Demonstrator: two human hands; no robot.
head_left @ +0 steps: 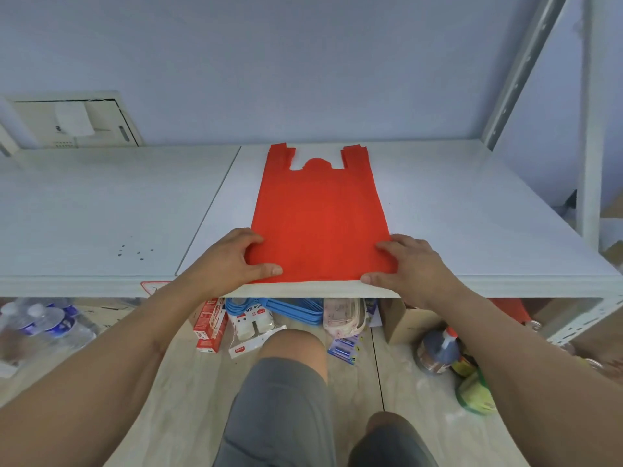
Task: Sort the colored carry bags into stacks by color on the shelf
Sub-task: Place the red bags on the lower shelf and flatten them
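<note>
Both bare forearms reach up from the lower corners of the frame toward its middle. The left hand (236, 259) sits just left of centre, palm down, fingers curled inward and thumb stretched out to the right along the near edge. The right hand (409, 264) mirrors it right of centre, fingers bent, thumb pointing left. At the bottom centre, a bent knee in grey shorts shows between the arms.
</note>
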